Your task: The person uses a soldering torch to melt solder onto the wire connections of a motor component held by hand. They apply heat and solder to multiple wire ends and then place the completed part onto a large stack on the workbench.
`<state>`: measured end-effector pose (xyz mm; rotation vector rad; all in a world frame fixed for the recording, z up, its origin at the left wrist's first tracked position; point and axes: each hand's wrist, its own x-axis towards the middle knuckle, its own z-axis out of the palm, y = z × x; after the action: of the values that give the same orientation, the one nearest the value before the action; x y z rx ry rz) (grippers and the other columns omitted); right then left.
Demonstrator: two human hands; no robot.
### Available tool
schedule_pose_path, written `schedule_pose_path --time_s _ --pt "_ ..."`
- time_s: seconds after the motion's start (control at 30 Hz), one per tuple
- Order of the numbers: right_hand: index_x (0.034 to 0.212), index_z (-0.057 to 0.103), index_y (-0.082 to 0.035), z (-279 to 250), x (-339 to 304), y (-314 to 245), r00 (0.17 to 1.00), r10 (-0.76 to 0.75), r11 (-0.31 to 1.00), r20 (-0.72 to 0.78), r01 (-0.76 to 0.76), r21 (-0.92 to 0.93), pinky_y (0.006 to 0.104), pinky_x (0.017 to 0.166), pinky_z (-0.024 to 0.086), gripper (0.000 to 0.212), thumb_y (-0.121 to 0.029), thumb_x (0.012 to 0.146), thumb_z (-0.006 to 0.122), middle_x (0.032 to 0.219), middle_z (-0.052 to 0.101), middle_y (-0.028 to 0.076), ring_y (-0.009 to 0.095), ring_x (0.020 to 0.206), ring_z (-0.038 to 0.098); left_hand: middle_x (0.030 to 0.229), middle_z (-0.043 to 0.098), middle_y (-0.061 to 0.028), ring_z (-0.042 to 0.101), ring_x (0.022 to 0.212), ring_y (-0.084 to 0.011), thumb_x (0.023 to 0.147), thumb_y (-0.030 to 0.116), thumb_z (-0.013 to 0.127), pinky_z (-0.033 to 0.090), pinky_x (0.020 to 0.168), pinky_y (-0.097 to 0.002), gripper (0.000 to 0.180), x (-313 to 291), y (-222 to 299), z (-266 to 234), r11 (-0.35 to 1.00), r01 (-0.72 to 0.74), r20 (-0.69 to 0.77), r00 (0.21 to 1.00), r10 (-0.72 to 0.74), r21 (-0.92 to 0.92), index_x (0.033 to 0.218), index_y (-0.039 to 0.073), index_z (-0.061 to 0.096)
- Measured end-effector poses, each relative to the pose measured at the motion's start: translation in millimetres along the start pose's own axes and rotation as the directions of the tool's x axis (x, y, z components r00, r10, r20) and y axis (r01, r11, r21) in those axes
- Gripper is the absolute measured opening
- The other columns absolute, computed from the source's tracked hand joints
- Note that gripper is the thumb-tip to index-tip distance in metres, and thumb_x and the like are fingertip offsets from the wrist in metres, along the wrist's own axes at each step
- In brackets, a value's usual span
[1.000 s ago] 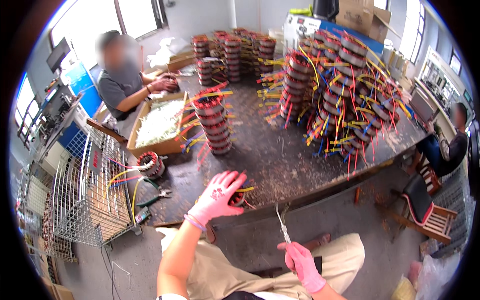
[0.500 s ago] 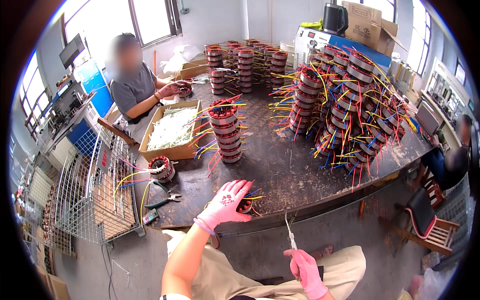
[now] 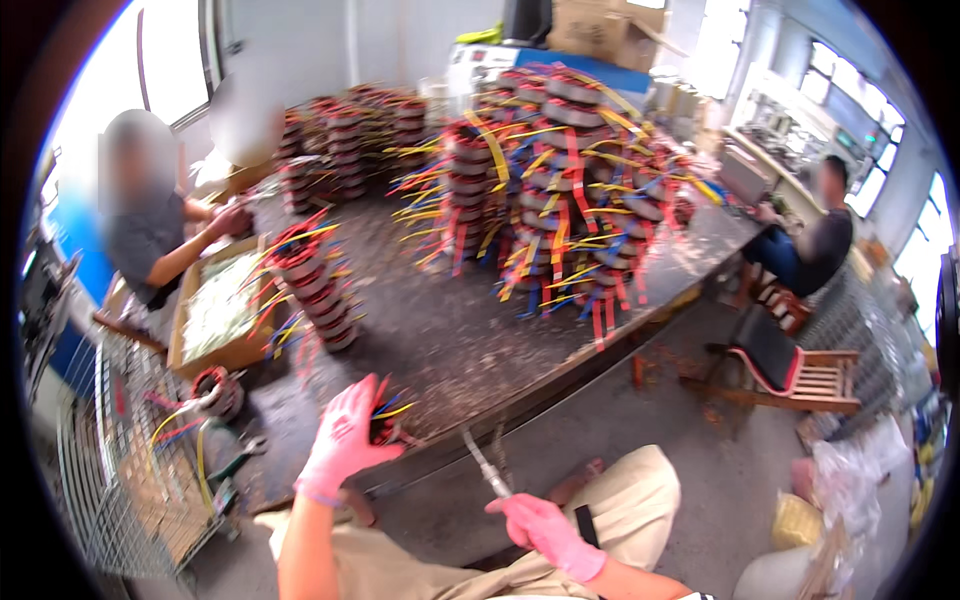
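Observation:
My left hand [image 3: 345, 440], in a pink glove, curves round a small wound motor stator [image 3: 384, 430] at the near table edge. Red, yellow and blue wire ends stick out of that stator, and the hand hides much of it. My right hand [image 3: 548, 535], gloved in pink too, is closed round a slim metal hand tool [image 3: 486, 467] with a long thin tip. The tool points up and left toward the table edge, apart from the stator; blur hides its exact kind. On the left, another stator [image 3: 219, 394] lies near green-handled pliers [image 3: 240, 456].
A stator stack [image 3: 315, 285] rises mid-left beside a carton of pale strips [image 3: 183, 345]. Taller wired stacks [image 3: 560, 210] crowd the far right of the dark table [image 3: 440, 350]. One co-worker [image 3: 150, 225] works at left; another person [image 3: 815, 235] sits at right, near a chair [image 3: 780, 355].
The view has swung to the right, so the table and its stacks appear farther left and tilted. My left hand stays at the stator; my right still grips the tool.

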<state>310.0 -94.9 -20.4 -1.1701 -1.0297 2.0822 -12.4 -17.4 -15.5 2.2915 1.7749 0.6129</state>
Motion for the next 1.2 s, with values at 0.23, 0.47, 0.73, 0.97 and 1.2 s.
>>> schedule_pose_path --time_s 0.23,0.47,0.73,0.97,1.2 --pt "0.117 0.061 -0.004 -15 -5 1 1.000 0.000 1.000 0.011 0.000 -0.031 0.0198 0.045 0.023 0.037 -0.035 0.100 0.049 0.060 0.043 -0.007 0.001 0.049 0.032 0.137 0.043 -0.0225 0.041 0.127 -0.0392 0.060 0.043 0.082 0.033 0.107 -0.0462 0.104 3 9 7 0.996 0.050 -0.033 0.998 -0.048 0.077 0.139 -0.005 0.035" --pt "0.115 0.061 -0.003 0 -3 5 1.000 -0.013 1.000 0.022 0.013 0.005 0.0208 0.047 0.024 0.037 -0.035 0.100 0.049 0.060 0.044 -0.006 0.002 0.052 0.034 0.138 0.041 -0.0243 0.039 0.128 -0.0403 0.060 0.041 0.082 0.032 0.108 -0.0453 0.099 1 1 10 0.996 0.088 -0.064 0.994 -0.087 0.020 0.135 -0.007 0.039" --pt "0.115 0.061 -0.003 -4 -16 -3 1.000 -0.026 0.999 -0.008 0.025 -0.044 0.0211 0.046 0.025 0.037 -0.035 0.100 0.049 0.060 0.044 -0.006 0.002 0.052 0.035 0.133 0.046 -0.0225 0.041 0.124 -0.0399 0.059 0.046 0.082 0.033 0.105 -0.0474 0.095 8 8 29 0.996 0.077 -0.142 0.987 -0.071 0.035 0.131 -0.003 0.044" --pt "0.112 0.064 -0.002 -1 2 -1 0.998 -0.064 0.995 0.029 0.066 -0.078 0.0199 0.046 0.026 0.031 -0.027 0.099 0.051 0.060 0.049 -0.005 0.003 0.052 0.036 0.116 0.055 -0.0164 0.050 0.113 -0.0361 0.059 0.046 0.081 0.040 0.096 -0.0461 0.087 7 11 7 1.000 0.000 -0.191 0.982 -0.001 -0.005 0.129 0.003 0.051" --pt "0.117 0.059 0.001 17 0 -5 0.984 -0.171 0.984 -0.049 0.168 -0.058 0.0213 0.038 0.019 0.042 -0.037 0.099 0.051 0.054 0.036 -0.007 0.003 0.043 0.028 0.129 0.047 -0.0225 0.044 0.123 -0.0395 0.065 0.051 0.080 0.036 0.104 -0.0449 0.091 2 -10 11 0.999 -0.003 -0.214 0.977 0.015 0.053 0.128 -0.005 0.047"
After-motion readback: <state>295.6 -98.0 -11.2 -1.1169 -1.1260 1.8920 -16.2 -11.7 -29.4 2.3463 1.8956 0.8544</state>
